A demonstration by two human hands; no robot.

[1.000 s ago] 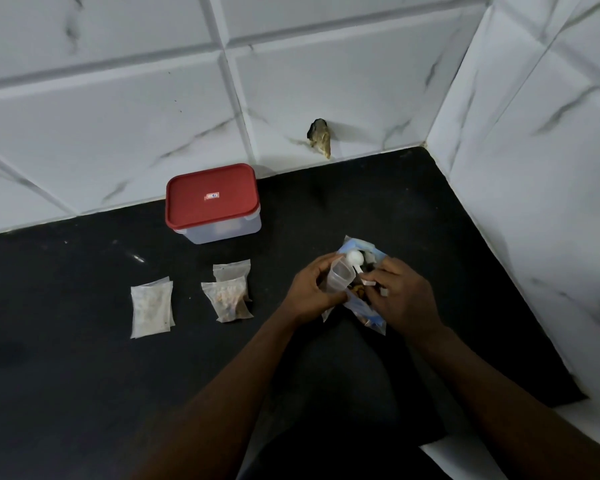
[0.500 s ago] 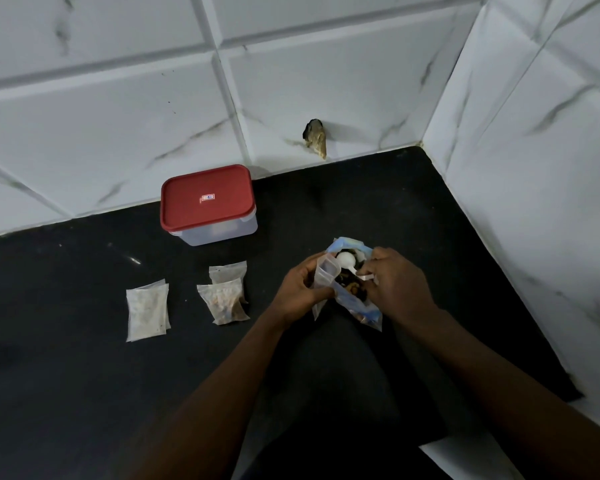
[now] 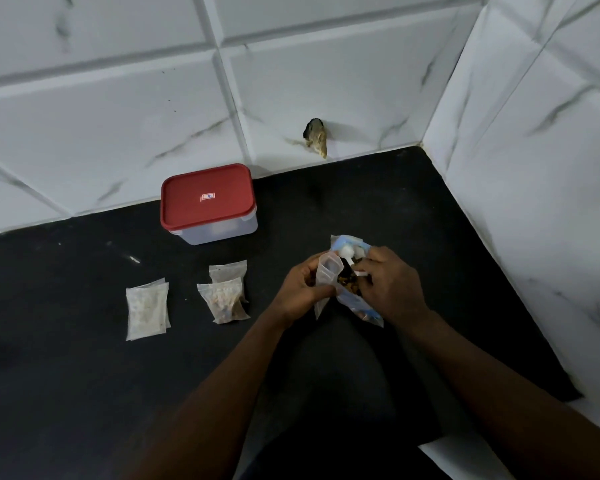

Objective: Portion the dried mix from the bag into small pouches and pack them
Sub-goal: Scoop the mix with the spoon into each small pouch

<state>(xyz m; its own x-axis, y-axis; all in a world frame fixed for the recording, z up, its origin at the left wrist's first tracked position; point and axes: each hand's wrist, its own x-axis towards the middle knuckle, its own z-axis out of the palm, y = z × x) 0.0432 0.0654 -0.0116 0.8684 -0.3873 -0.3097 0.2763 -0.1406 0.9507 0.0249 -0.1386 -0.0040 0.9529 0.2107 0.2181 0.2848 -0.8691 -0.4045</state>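
Black counter (image 3: 84, 375): everything sits on it, in a corner of white marbled tiles (image 3: 118, 116).
Bag (image 3: 359, 304): blue and clear, right between the two hands with its mouth open upward. Can't tell if it rests on the counter or is being held up.
Mix (image 3: 347, 281): dark brown bits showing inside the bag's open mouth.
Left hand (image 3: 303, 289): fingers and thumb curled round a small clear pouch (image 3: 326, 271), keeping it upright with its mouth open, touching the bag's left edge.
Right hand (image 3: 390, 287): pinching the handle of a white scoop (image 3: 346, 251). The scoop's round bowl is over the top of the bag, just beside the pouch mouth.
Filled pouches (image 3: 148, 308): one flat pair lies well left of the hands. Another pair (image 3: 224, 299) lies between that one and the left hand, with one pouch tucked partly under the other.
Tub (image 3: 219, 230): clear plastic with a red lid (image 3: 207, 197) on it, back by the wall, behind the pouches.
Hole (image 3: 315, 136): dark broken spot low in the back tiles, right of the tub.
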